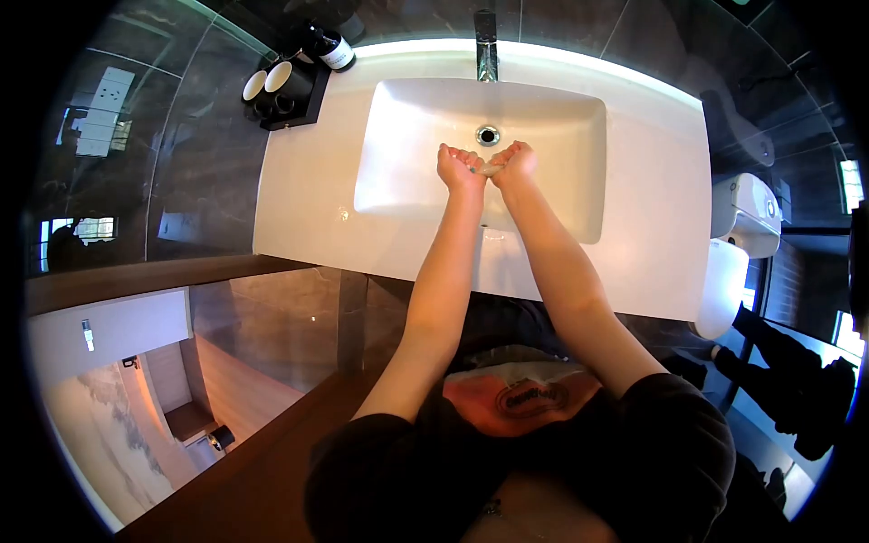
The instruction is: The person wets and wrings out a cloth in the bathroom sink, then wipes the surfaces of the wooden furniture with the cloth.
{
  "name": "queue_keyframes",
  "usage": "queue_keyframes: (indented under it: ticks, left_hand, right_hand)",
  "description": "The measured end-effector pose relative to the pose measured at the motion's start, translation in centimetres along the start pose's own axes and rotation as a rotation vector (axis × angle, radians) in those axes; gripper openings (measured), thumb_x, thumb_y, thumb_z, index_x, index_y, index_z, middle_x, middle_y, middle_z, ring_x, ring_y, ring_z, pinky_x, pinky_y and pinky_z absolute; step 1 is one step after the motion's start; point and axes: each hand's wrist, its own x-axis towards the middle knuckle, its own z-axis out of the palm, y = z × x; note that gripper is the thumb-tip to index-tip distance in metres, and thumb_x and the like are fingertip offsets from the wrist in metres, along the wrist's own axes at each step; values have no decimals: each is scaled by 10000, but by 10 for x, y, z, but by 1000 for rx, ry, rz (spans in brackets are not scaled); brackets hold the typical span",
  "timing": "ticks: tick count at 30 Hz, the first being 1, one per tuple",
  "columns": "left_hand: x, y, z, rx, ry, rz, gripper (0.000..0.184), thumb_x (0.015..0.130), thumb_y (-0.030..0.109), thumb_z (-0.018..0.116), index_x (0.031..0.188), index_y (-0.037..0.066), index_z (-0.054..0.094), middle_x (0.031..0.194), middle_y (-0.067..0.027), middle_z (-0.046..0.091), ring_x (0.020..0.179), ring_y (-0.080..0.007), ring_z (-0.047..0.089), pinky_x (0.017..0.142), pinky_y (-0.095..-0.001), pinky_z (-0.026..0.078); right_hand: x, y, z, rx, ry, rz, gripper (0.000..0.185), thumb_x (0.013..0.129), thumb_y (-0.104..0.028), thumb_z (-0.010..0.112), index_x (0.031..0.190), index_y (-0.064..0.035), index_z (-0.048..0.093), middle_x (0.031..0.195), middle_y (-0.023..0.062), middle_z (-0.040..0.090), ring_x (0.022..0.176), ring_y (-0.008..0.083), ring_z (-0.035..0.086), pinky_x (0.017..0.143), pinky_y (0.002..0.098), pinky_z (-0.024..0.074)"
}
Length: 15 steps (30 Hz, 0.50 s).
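Over the white washbasin (398, 181), my left hand (460, 168) and my right hand (513, 164) are side by side with fingers curled closed. Between them a small pale strip (491, 169) shows, with one end going into each fist. Most of it is hidden in the fingers, and its kind is too small to tell. Just beyond the hands lies the round metal drain (487, 136). A dark, shiny faucet (487, 63) stands at the basin's back edge; no stream of water is visible from it.
On the white counter (308, 199), a black tray (308, 107) at the back left bears two cups (280, 80). Near them stands a dark bottle (333, 50) with a white label. A white toilet (724, 281) is right of the counter. Another person in dark clothes (797, 389) stands far right.
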Motion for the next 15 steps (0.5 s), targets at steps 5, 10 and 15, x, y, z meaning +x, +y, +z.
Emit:
queue_keyframes:
  ticks: [5, 10, 15]
  left_hand:
    - [0, -18, -12, 131, -115, 43, 307, 883, 303, 401, 637, 122, 372, 530, 0, 320, 459, -133, 328, 423, -262, 264]
    - [-7, -26, -28, 507, -210, 19, 240, 862, 270, 495, 955, 50, 484, 844, -69, 540, 798, -184, 536, 694, -304, 411]
    - [-10, -8, -39, 1049, -566, -332, 391, 808, 240, 590, 1069, 1, 425, 1074, -111, 498, 885, -190, 544, 728, -304, 464]
  right_hand:
    - [7, -17, -9, 102, 120, 88, 215, 795, -151, 413, 604, -98, 331, 514, 5, 295, 445, 140, 289, 436, 256, 282]
    - [4, -64, -24, -400, -172, -153, 161, 769, -175, 543, 821, -37, 479, 653, 59, 481, 558, 189, 468, 538, 286, 404]
    - [57, -80, -59, -409, -524, -230, 535, 698, -75, 619, 1161, -52, 354, 964, 149, 516, 804, 224, 537, 659, 336, 447]
